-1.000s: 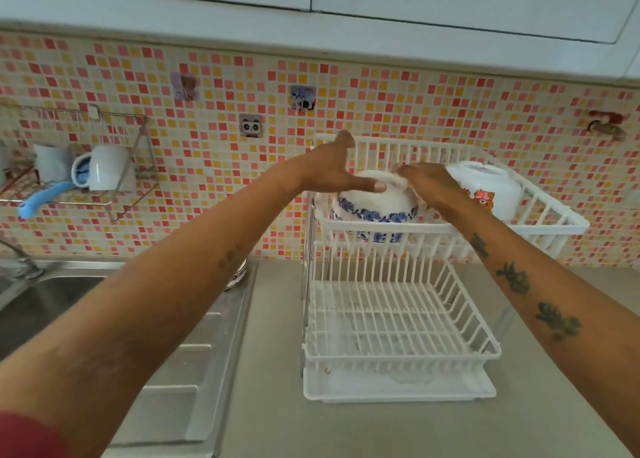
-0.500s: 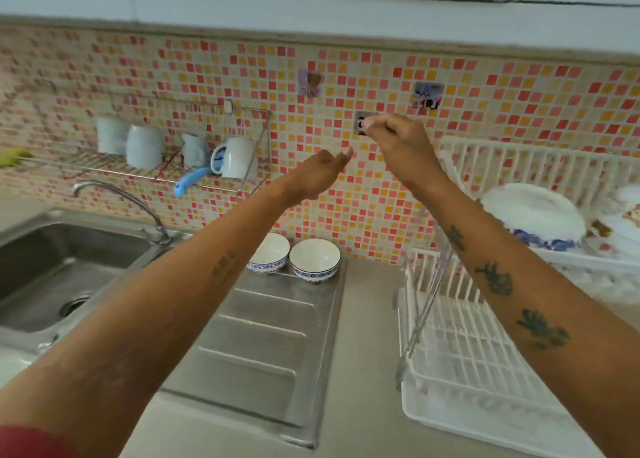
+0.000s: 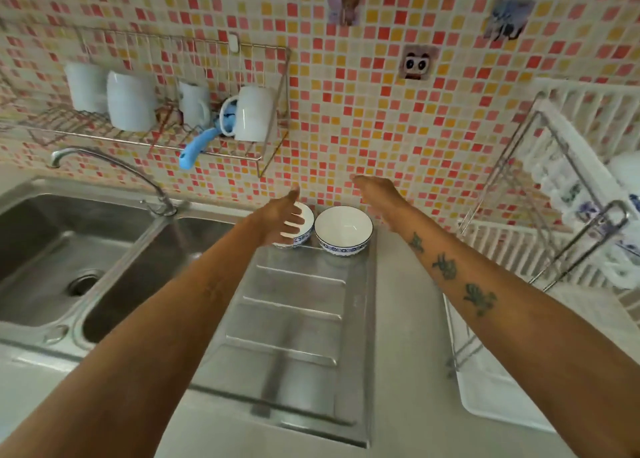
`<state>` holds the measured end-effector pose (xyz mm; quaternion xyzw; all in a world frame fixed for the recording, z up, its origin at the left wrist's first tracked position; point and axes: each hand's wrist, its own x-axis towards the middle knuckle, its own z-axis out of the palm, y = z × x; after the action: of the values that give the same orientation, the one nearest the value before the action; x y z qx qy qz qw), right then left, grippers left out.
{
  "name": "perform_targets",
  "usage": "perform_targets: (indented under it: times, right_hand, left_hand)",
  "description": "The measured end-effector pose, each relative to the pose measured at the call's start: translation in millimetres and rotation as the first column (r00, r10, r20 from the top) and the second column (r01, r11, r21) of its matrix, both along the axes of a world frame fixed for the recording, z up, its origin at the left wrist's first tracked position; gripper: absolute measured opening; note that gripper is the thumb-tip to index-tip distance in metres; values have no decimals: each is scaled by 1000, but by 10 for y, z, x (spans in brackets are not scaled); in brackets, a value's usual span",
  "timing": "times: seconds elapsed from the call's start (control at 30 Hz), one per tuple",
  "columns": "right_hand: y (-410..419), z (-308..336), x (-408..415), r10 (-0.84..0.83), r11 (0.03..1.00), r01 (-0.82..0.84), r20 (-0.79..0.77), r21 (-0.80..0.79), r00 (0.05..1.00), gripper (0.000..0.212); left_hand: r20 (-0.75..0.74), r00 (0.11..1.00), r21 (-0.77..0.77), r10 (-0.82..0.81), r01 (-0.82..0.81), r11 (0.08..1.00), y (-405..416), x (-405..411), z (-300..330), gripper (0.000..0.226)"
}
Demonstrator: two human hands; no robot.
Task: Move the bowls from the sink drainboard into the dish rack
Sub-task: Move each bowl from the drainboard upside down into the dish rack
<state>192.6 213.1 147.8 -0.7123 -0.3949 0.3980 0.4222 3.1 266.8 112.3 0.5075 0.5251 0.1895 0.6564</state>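
Bowls: two on sink drainboard [image 3: 298, 319], far end by tiled wall, side by side, upright. Your left hand [image 3: 282, 220] over left bowl [image 3: 300, 231], fingers spread wide, partly covering it; can't tell if touching. Right bowl [image 3: 344, 230] fully visible, untouched. Your right hand [image 3: 379, 198] open, empty, just right of & above right bowl. Dish rack [image 3: 561, 215] at far right on table [image 3: 408, 319], w/ dishes in upper tier. Mugs [image 3: 254, 113] on wall rack above sink.

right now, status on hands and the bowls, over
Left hand open, over the left bowl. Right hand open, empty, beside the right bowl. Both bowls upright on drainboard. Nothing in the way.
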Motion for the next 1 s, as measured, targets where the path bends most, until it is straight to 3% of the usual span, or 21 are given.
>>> perform_targets:
  times: [0.2, 0.33, 0.47, 0.57, 0.73, 1.0]
  right_hand:
    - [243, -886, 359, -171, 960, 117, -205, -253, 964, 55]
    - [421, -1390, 503, -261, 930, 164, -276, -328, 925, 62]
    - [580, -1685, 544, -307, 918, 191, -318, -349, 897, 77]
    - [668, -1744, 505, -322, 919, 213, -321, -331, 891, 65]
    - [700, -1921, 437, -346, 921, 267, -279, -284, 896, 55]
    - [669, -2002, 456, -371, 926, 313, -363, -210, 854, 54]
  left_hand:
    - [57, 998, -245, 1, 13, 969, 221, 253, -693, 52]
    - [107, 994, -357, 13, 26, 934, 354, 456, -1091, 47]
    - [115, 986, -384, 123, -70, 921, 513, 684, -1363, 54]
    - [136, 964, -420, 228, -153, 895, 564, 854, -1449, 60]
    - [264, 881, -447, 392, -249, 859, 509, 1040, -1543, 45]
    - [321, 868, -376, 378, -249, 893, 483, 1020, -1582, 57]
